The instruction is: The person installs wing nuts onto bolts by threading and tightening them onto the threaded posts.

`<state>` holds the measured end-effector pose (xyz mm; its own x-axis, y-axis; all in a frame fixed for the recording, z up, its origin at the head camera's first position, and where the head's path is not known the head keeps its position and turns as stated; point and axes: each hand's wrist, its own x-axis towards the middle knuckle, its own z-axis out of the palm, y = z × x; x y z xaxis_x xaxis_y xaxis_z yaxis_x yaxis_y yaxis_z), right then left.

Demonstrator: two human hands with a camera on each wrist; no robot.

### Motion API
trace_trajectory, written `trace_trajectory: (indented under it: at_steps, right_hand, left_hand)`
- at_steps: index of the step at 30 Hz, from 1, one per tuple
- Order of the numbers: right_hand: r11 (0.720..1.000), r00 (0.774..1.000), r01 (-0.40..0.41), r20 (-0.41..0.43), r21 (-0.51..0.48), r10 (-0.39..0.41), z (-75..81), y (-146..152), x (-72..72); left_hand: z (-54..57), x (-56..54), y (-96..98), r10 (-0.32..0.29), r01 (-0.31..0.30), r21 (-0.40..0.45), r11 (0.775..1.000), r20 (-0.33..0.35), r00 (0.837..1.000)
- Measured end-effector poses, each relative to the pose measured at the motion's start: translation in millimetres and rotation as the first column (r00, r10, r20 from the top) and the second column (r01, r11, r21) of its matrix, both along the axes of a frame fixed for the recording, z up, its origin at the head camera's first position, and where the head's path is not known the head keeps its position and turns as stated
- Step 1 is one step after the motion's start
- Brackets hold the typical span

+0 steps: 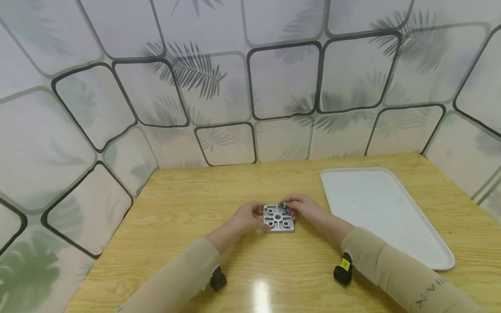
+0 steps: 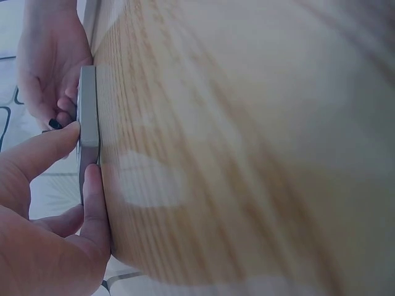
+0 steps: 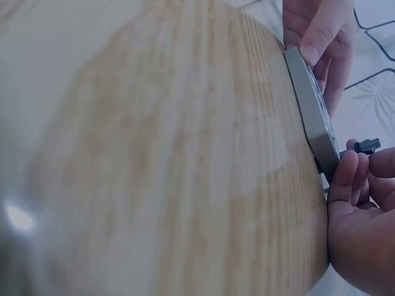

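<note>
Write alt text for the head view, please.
A left hand holds a square metal plate at a wooden table while the right hand pinches a small bolt-like part near its far-right corner. A white tray lies to the right.

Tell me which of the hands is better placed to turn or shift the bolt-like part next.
Probably the right hand: it pinches the bolt-like part at the metal plate's far right corner. The left hand grips the plate's left side, seemingly steadying it.
</note>
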<state>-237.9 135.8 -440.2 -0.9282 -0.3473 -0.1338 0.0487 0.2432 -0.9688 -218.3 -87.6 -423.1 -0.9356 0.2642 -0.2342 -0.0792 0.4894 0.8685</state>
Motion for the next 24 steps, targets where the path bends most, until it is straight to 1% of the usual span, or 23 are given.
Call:
trace_trajectory:
  at_steps: [5, 10, 18, 24]
  right_hand:
    - [1.000, 1.000, 0.009, 0.016, -0.010, -0.009, -2.0, -0.5, -0.6]
    - [1.000, 1.000, 0.014, 0.011, 0.005, -0.014, -2.6, -1.2, -0.2]
    - [0.997, 1.000, 0.015, -0.024, 0.078, -0.013, 0.2, -1.7, 5.2]
    - [0.995, 1.000, 0.021, -0.025, 0.102, -0.019, -0.1, -2.7, 6.5]
  left_hand:
    - [-0.1, 0.7, -0.2, 0.002, -0.002, -0.003, 1.000, 0.002, 1.000]
    - [0.8, 1.7, -0.9, -0.006, 0.006, 0.002, 1.000, 0.006, 1.000]
    - [0.7, 3.2, -2.7, -0.008, 0.007, 0.009, 1.000, 0.015, 1.000]
    - [0.6, 3.6, -2.8, -0.009, 0.009, 0.001, 1.000, 0.012, 1.000]
